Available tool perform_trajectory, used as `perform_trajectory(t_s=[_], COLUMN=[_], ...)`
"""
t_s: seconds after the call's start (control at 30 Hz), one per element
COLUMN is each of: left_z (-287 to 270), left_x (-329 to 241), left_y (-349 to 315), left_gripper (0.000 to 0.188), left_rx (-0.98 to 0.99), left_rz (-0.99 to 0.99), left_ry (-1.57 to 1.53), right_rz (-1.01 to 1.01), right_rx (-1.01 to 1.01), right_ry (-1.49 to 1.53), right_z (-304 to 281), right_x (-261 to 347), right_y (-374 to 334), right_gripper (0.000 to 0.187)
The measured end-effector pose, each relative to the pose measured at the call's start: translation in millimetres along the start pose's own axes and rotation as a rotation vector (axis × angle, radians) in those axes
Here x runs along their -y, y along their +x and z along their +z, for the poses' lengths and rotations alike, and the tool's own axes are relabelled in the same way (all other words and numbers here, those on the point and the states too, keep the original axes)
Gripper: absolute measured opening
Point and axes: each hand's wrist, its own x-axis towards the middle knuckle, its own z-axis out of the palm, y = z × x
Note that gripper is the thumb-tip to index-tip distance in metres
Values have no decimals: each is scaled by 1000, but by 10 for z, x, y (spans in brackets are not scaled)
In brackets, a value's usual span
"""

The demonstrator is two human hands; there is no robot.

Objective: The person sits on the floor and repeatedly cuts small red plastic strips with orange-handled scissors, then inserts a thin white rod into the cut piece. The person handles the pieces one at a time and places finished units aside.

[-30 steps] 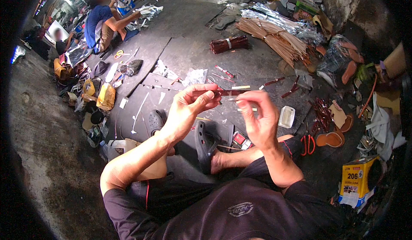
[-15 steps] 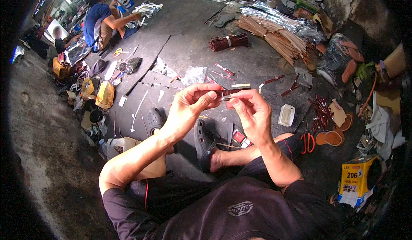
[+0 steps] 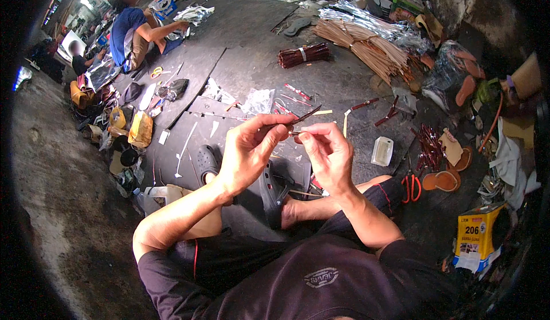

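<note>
A cut-open yellow container (image 3: 140, 129) lies at the left on the floor (image 3: 246, 25). The left hand (image 3: 243, 154) pinches a dark brown strip (image 3: 307, 114) above the floor, its free end slanting up rightward. Just beside, the right hand (image 3: 331, 158) pinches a short dark piece (image 3: 294, 133); whether it joins the strip, I cannot tell. Rightward lie a white tray (image 3: 382, 151) and red-handled scissors (image 3: 411, 188).
</note>
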Motion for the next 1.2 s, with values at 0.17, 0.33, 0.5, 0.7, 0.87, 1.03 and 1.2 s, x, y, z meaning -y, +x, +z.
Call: perform_trajectory(t_s=[0.17, 0.33, 0.5, 0.7, 0.87, 1.03, 1.2], left_z=[-39, -45, -33, 18, 55, 47, 25], left_x=[7, 26, 4, 16, 31, 29, 34], left_y=[61, 49, 21, 32, 25, 34, 43], left_gripper=[24, 25, 27, 29, 30, 29, 28], left_rx=[-17, 0, 51, 20, -25, -29, -13], left_rz=[-154, -131, -96, -124, -127, -102, -90], left_ry=[-218, -195, -56, -143, -200, -202, -214], right_rz=[243, 12, 337, -81, -116, -54, 44], right_rx=[-24, -2, 50, -45, -83, -59, 0], right_ry=[407, 46, 403, -77, -120, 4, 143], right_z=[33, -12, -58, 0, 27, 21, -13], right_x=[-1, -21, 0, -9, 28, 11, 56], right_y=[66, 49, 86, -15, -22, -13, 21], right_gripper=[13, 15, 16, 13, 13, 12, 13])
